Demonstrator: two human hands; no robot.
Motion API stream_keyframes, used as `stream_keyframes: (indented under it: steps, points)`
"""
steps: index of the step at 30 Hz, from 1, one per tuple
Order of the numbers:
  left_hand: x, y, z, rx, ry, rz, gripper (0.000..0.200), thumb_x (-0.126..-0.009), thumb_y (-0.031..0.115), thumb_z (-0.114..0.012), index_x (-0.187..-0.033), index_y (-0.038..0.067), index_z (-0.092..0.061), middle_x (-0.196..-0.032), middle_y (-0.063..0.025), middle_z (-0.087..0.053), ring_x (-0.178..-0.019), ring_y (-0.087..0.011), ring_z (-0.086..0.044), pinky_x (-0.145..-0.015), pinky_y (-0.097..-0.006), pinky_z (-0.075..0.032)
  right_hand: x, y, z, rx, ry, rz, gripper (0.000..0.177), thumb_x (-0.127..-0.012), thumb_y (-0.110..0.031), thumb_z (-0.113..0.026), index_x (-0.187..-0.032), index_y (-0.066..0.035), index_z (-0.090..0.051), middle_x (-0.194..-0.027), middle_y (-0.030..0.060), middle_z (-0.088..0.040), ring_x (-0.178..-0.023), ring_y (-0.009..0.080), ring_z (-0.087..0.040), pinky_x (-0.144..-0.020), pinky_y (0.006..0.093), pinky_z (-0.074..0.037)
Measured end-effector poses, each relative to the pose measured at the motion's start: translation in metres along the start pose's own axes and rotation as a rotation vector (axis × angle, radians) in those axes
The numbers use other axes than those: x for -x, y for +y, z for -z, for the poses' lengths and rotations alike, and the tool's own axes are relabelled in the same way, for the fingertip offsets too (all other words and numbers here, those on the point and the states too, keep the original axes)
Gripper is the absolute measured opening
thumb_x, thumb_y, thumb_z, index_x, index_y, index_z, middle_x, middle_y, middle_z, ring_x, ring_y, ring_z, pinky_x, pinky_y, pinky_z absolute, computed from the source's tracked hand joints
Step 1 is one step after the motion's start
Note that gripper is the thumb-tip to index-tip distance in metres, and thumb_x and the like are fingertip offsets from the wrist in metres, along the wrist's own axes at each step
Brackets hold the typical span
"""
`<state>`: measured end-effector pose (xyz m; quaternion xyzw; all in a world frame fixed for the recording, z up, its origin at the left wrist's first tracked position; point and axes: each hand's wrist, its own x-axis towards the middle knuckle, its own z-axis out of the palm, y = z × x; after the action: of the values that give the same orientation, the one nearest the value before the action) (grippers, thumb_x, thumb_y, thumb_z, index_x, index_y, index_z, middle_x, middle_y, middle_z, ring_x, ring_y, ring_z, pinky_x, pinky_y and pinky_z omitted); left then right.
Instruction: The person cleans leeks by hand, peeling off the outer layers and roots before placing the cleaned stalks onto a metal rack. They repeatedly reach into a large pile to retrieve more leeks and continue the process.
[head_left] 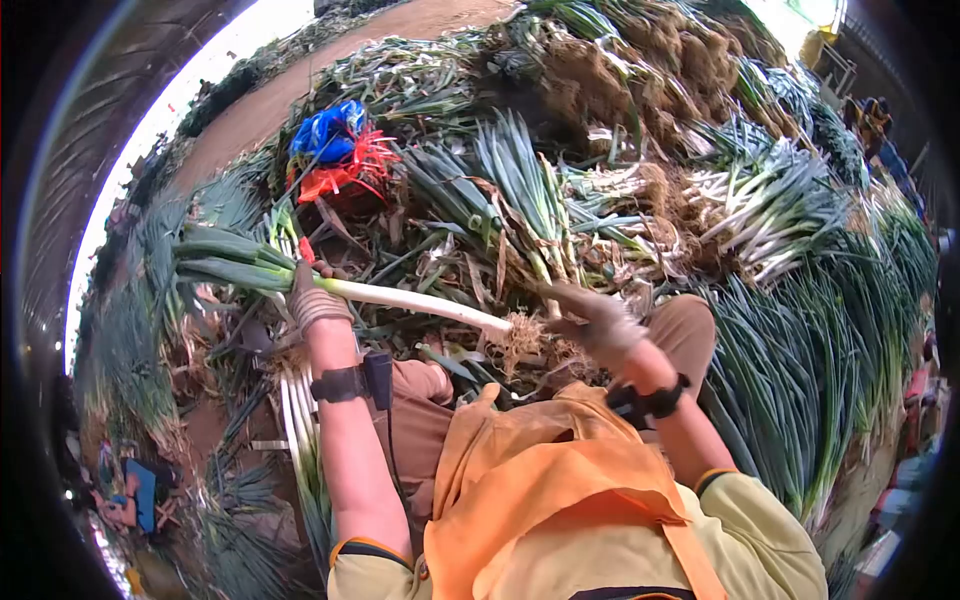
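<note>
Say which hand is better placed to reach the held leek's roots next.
Right, I'd judge: the right hand is beside the roots, fingers spread, while the left hand grips the leek near its green leaves.

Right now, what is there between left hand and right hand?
In the head view, the white stalk of the held leek stretches from the left hand, its roots pointing toward the right hand.

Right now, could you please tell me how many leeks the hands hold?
1: a leek in the left hand, its roots towards the open right hand; another may be hidden behind it.
</note>
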<state>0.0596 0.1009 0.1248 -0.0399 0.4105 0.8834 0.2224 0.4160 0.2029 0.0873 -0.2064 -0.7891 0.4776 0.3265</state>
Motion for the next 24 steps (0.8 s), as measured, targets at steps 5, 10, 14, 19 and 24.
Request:
stream_keyframes:
  steps: [5, 10, 14, 19, 24]
  points:
    - [0.049, -0.026, -0.061, -0.251, -0.275, -0.023, 0.021, -0.083, 0.024, -0.055, -0.084, 0.005, -0.047, -0.066, -0.0007, -0.043, -0.057, -0.0087, -0.044, -0.054, -0.0212, -0.041, -0.005, 0.013, -0.068, 0.027, -0.128, -0.259, 0.056, -0.067, -0.017, -0.069, -0.116, -0.009, -0.044, -0.093, 0.0132, -0.056, -0.081, 0.0221, -0.053, -0.073, 0.0322, -0.044]
    - [0.148, -0.069, -0.122, -0.491, -0.961, 0.049, 0.031, -0.082, 0.019, -0.057, -0.108, 0.005, -0.048, -0.087, -0.0058, -0.052, -0.077, -0.0151, -0.053, -0.069, -0.0254, -0.047, 0.018, 0.009, -0.044, -0.524, 0.069, -0.436, 0.027, -0.077, -0.017, -0.062, -0.1, -0.005, -0.055, -0.074, -0.0011, -0.057, -0.064, 0.0063, -0.052, -0.057, 0.023, -0.044]
    - [0.169, -0.166, -0.106, -0.754, -1.527, 0.339, 0.067, -0.075, 0.033, -0.064, -0.125, 0.002, -0.032, -0.11, -0.0083, -0.048, -0.095, -0.0167, -0.049, -0.08, -0.029, -0.043, 0.002, -0.015, 0.031, -0.668, 0.353, -0.425, 0.019, -0.077, -0.017, -0.061, -0.089, -0.003, -0.057, -0.072, -0.0023, -0.057, -0.067, 0.0052, -0.051, -0.06, 0.0205, -0.045]
    - [0.206, -0.215, -0.082, -0.719, -1.386, 0.723, 0.044, -0.081, 0.015, -0.059, -0.12, 0.004, -0.039, -0.08, 0.0016, -0.052, -0.066, -0.0081, -0.049, -0.057, -0.0214, -0.042, 0.006, 0.007, 0.096, -0.636, 0.743, -0.381, 0.017, -0.08, -0.017, -0.059, -0.088, -0.002, -0.057, -0.07, -0.0004, -0.057, -0.061, 0.0056, -0.054, -0.052, 0.0178, -0.045]
    - [0.222, -0.216, -0.065, -1.088, -1.598, 0.526, 0.011, -0.083, 0.011, -0.052, -0.077, 0.003, -0.056, -0.055, -0.0047, -0.044, -0.052, -0.0086, -0.042, -0.047, -0.0247, -0.036, 0.008, 0.032, 0.144, -0.32, 0.998, -0.547, 0.019, -0.08, -0.018, -0.059, -0.089, -0.002, -0.056, -0.061, 0.0008, -0.053, -0.046, 0.0086, -0.051, -0.04, 0.0212, -0.042]
